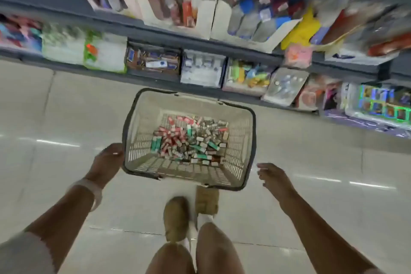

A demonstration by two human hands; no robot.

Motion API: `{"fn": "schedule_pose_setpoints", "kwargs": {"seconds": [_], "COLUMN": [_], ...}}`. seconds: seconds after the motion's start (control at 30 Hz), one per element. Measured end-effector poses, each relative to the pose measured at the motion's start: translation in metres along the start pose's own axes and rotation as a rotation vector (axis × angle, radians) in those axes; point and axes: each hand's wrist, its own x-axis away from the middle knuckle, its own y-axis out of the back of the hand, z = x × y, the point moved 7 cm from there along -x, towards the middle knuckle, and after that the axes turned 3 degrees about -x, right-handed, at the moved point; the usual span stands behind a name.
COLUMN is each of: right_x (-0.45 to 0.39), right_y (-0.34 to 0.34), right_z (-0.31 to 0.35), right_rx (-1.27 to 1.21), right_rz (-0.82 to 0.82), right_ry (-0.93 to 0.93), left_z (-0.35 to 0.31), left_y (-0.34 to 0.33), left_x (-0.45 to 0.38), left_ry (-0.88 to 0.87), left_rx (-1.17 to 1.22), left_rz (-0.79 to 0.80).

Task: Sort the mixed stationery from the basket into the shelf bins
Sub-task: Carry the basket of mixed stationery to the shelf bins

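So from where I'm sitting this looks like the very start of the sort, nothing's been picked yet as far as I can judge. The basket (189,140) is sitting on the pale tiled floor (66,118) right in front of my feet, and the mixed stationery (191,140) is all heaped in the bottom of it, lots of little red, green and white packs, too small and blurry to tell what's what. My left hand (109,158) is at the basket's near-left corner, touching or right against the rim; I can't tell if the fingers are actually wrapped on it or just resting there. My right hand (271,176) is hanging loose off the near-right corner, fingers relaxed, holding nothing, clear of the rim. The shelf bins (200,69) run along the far side, bottom row just past the basket's far edge, with another tier of white dividers (200,18) higher up. Next move, I reckon, is dipping the right hand in, pinching one pack out, then matching it to a bin, which means getting the view steadier first since the shelves are smeared with motion. Room-wise there's open floor left and right of the basket, but the gap between its far rim and the bottom shelf is tight, and my shoes (191,213) are just beside the near rim.
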Motion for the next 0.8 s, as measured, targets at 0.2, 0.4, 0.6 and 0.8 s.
{"fn": "schedule_pose_setpoints", "kwargs": {"seconds": [0.2, 0.4, 0.6, 0.8], "right_x": [-0.139, -0.188, -0.132, 0.028], "right_y": [-0.027, -0.043, -0.017, 0.049], "right_z": [-0.019, -0.035, -0.018, 0.051], "right_rx": [-0.015, -0.246, -0.291, -0.235], "right_rz": [-0.236, -0.337, -0.381, -0.414], "right_ry": [0.021, 0.009, 0.042, 0.089], "left_z": [0.018, 0.046, 0.044, 0.002], "left_y": [-0.049, -0.062, -0.031, 0.073], "left_x": [-0.123, -0.171, -0.127, 0.017], "left_ry": [0.010, -0.002, 0.013, 0.012], "left_rx": [-0.115, 0.051, 0.103, 0.175], "left_rz": [-0.177, -0.247, -0.200, -0.200]}}
